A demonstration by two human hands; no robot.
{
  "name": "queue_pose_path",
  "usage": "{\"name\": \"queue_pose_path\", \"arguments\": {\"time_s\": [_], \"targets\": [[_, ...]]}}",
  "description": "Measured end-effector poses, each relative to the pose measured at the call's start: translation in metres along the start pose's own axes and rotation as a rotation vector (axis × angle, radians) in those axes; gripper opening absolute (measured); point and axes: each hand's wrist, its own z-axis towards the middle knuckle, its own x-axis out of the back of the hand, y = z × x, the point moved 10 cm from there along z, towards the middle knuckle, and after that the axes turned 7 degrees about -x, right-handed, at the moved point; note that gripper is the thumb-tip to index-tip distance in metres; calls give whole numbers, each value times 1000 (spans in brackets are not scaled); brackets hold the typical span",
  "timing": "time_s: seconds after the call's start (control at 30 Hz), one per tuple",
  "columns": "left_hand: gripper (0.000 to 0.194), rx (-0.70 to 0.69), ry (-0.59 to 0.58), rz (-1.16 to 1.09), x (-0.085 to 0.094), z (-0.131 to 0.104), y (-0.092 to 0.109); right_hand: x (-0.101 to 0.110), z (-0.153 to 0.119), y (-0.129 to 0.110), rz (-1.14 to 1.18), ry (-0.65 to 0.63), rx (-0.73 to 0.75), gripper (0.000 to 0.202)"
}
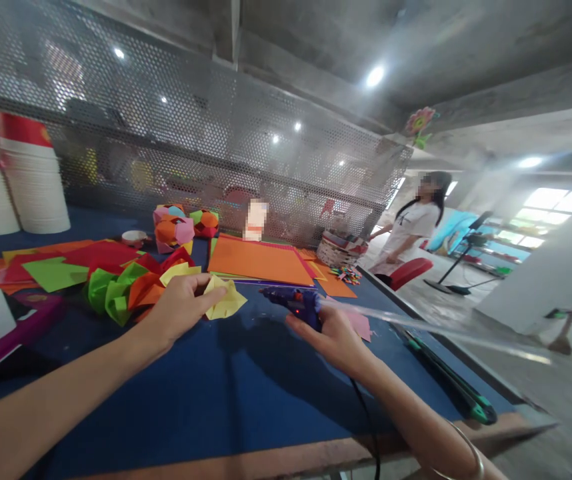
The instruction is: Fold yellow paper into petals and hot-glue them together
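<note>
Pinched in my left hand (183, 307) is a folded yellow paper piece (226, 299), raised above the blue tabletop (191, 400). My right hand (339, 340) is wrapped round a blue glue gun (291, 300) with a small red light lit on its side. Its nozzle points left toward the yellow paper, with a gap between them. A long clear glue stick (416, 317) sticks out of the gun's back, and a black cord hangs below. Close by my left hand lie folded green paper pieces (116, 293) and folded orange paper (146, 293).
Orange paper sheets (261, 260) are stacked behind my hands. Finished paper balls (173, 228) and stacked paper cups (36, 180) stand farther back left. A green-and-black cutter-like tool (446, 373) lies at the right edge. Beyond the table is a person in a white shirt (411, 227).
</note>
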Motion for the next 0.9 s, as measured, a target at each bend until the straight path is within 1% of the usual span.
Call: {"name": "queue_pose_path", "arguments": {"time_s": [0.07, 0.13, 0.23, 0.3, 0.33, 0.4, 0.5, 0.57, 0.63, 0.8, 0.9], "targets": [[46, 46, -21, -55, -4, -1, -5, 12, 1, 23, 76, 9, -136, 37], [45, 63, -27, -62, -4, -1, -8, 25, -2, 48, 187, 32, -276, 44], [42, 40, -25, -12, -3, 1, -9, 31, -12, 80, 416, -35, -464, 49], [41, 26, -36, 29, -3, 1, -10, 32, -21, 92, 549, -96, -545, 50], [41, 23, -42, 50, -3, 1, -10, 32, -25, 96, 580, -124, -573, 50], [43, 30, -55, 74, -3, 0, -12, 34, -32, 105, 568, -158, -623, 51], [44, 39, -59, 73, -4, -1, -12, 39, -39, 119, 453, -155, -676, 53], [43, 36, -62, 76, -5, -2, -10, 43, -39, 124, 338, -143, -657, 54], [42, 27, -69, 80, -7, -2, -9, 46, -36, 127, 186, -129, -600, 56], [38, 16, -65, 78, -7, -3, -5, 63, -32, 119, -317, 5, -441, 58], [38, 14, -74, 73, -9, -5, -1, 72, -38, 112, -500, 51, -439, 56]]}}
